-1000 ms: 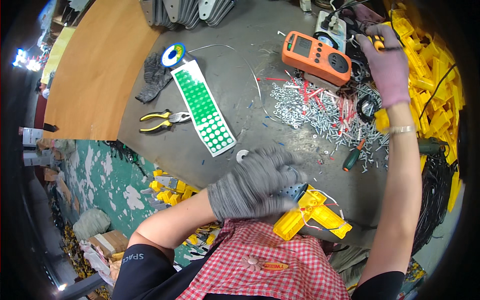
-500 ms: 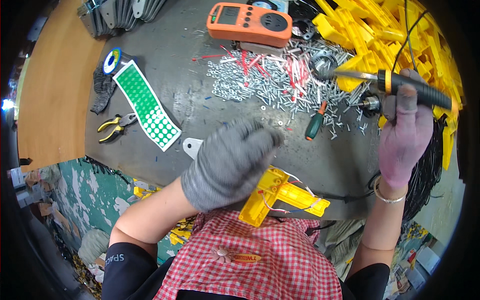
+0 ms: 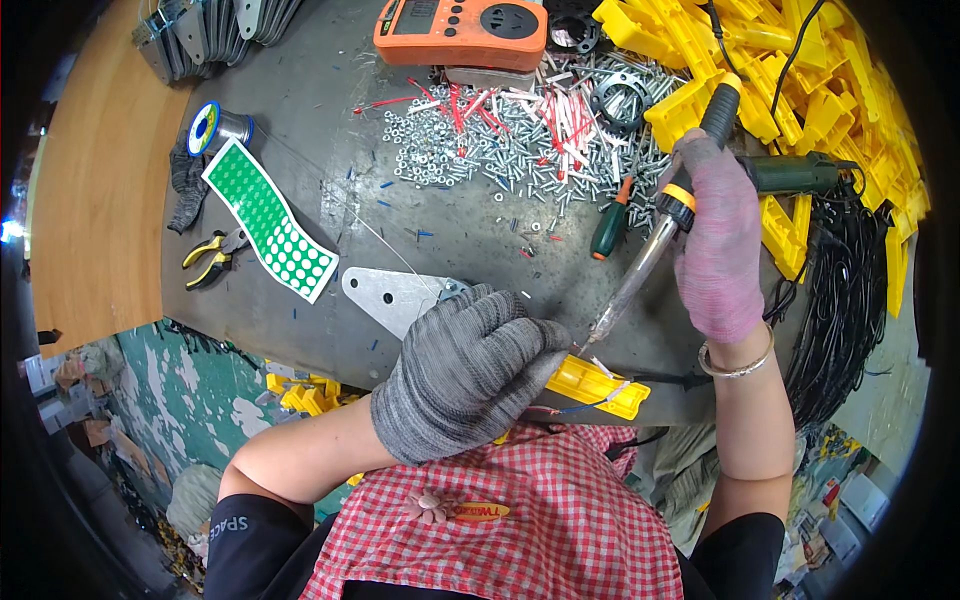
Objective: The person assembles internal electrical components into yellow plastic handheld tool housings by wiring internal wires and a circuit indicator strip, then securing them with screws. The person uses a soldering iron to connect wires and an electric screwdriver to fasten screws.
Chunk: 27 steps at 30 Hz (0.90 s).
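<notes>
My right hand (image 3: 718,245), in a pink glove, grips a soldering iron (image 3: 645,265) by its dark handle. The iron's tip points down, close above a yellow plastic housing (image 3: 610,392) with thin white, red and blue wires. My left hand (image 3: 470,375), in a grey knit glove, is closed with its fingers bunched over the housing's left part, hiding it. A thin strand of solder wire (image 3: 378,235) runs from the solder spool (image 3: 232,128) into the left hand. Beside that hand lies a grey metal plate (image 3: 385,297) with holes.
Loose screws and nuts (image 3: 490,150) cover the table's middle back, near an orange meter (image 3: 465,35) and a green-handled screwdriver (image 3: 610,225). Yellow housings (image 3: 790,75) and black cables (image 3: 845,300) crowd the right. Pliers (image 3: 212,262) and a green sticker sheet (image 3: 265,215) lie left.
My right hand has brought the soldering iron from the far right, turning its tip down toward the yellow housing. My left hand has lowered over the housing, with the solder strand now visible.
</notes>
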Motion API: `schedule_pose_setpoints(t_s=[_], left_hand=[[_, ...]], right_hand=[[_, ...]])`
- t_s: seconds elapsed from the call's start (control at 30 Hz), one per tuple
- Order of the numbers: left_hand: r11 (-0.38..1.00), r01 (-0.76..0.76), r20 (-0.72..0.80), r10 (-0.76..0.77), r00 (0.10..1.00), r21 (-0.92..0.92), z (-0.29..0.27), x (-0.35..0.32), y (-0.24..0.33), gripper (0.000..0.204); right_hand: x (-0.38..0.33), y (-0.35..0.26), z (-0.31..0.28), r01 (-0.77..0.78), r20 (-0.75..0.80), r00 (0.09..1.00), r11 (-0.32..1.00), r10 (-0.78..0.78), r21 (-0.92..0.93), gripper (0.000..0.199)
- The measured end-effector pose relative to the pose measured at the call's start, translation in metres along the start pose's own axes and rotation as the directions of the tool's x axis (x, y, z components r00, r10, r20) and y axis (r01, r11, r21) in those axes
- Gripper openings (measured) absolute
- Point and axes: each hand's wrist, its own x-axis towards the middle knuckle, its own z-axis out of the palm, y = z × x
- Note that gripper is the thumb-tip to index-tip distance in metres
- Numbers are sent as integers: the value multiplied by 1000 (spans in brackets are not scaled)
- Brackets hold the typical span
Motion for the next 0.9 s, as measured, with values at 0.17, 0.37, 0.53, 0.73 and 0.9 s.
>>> schedule_pose_setpoints(t_s=[0.17, 0.37, 0.53, 0.73, 0.9], left_hand=[[998, -33, -4, 34, 999, 59, 1, 1, 1, 24], [994, -74, -48, 78, 996, 79, 8, 1, -2, 27], [999, -37, -48, 38, 998, 5, 0, 1, 6, 25], [946, 121, -7, -129, 992, -300, -19, -21, 20, 22], [996, -78, -91, 82, 992, 45, 4, -36, 18, 33]], right_hand=[[2, 0, 3, 46, 5, 999, 996, -46, -80, 30], [1, 1, 3, 86, -7, 996, 992, -87, -90, 28], [1, 3, 6, 97, -38, 994, 993, -99, -67, 25], [0, 1, 3, 8, -1, 1000, 998, -8, 69, 22], [-3, -11, -1, -177, 20, 984, 941, 179, 290, 14]])
